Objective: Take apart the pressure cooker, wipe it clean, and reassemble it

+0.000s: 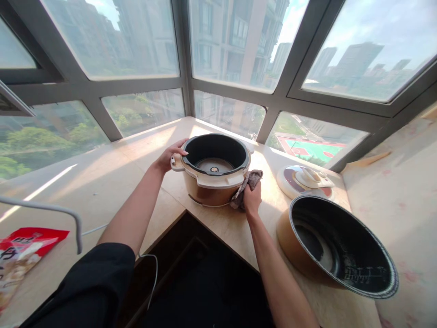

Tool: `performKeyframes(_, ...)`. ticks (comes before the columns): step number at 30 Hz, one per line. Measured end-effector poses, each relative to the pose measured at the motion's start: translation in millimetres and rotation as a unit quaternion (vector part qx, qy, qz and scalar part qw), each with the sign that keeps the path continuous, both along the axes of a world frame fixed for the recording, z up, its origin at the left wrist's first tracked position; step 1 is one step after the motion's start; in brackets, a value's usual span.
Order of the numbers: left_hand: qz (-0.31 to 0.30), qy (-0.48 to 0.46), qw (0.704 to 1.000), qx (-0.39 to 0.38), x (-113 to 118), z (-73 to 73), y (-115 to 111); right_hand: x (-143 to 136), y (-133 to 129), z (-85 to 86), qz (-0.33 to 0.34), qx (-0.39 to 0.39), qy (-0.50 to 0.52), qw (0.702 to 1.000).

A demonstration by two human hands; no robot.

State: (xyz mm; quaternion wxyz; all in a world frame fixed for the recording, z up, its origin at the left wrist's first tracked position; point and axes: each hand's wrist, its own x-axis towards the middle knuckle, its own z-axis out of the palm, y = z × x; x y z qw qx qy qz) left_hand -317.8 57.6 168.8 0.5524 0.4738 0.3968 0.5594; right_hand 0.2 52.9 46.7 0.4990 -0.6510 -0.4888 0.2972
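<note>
A round cooker body (213,184), gold-brown with a white rim and a black inside, stands on the pale counter by the window corner. My left hand (171,154) grips its rim beside the left handle, thumb on the edge and fingers partly hidden. My right hand (252,196) is closed on a crumpled grey-brown cloth (251,180), which touches the cooker's lower right side. A metal disc with a small centre knob shows at the bottom inside the cooker.
To the right, a large inner pot (337,246) rests tilted, in front of a white and brown lid (305,181). A red food packet (30,250) lies far left near a grey curved bar (51,206). White cable (155,273) hangs at the counter's front edge.
</note>
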Motion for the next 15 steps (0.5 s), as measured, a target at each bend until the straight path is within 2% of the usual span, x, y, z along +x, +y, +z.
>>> performKeyframes(5, 0.021, -0.03, 0.999, -0.007, 2.0, -2.3, -0.2, -16.3, -48.7, -5.5, -0.013, 0.112, -0.01, 0.994)
performKeyframes(9, 0.065, -0.059, 0.996, -0.009, 5.7, -3.9, -2.4, -42.5, -93.9, -0.4, 0.0, 0.251, -0.08, 0.965)
performKeyframes(12, 0.083, -0.081, 0.993, -0.003, 8.9, -4.2, -3.8, -54.3, -116.0, -0.1, 0.065, 0.316, -0.152, 0.934)
performKeyframes(15, 0.103, -0.099, 0.99, -0.005, 12.2, -4.8, -3.4, -50.1, -120.6, -4.9, 0.169, 0.342, -0.224, 0.897)
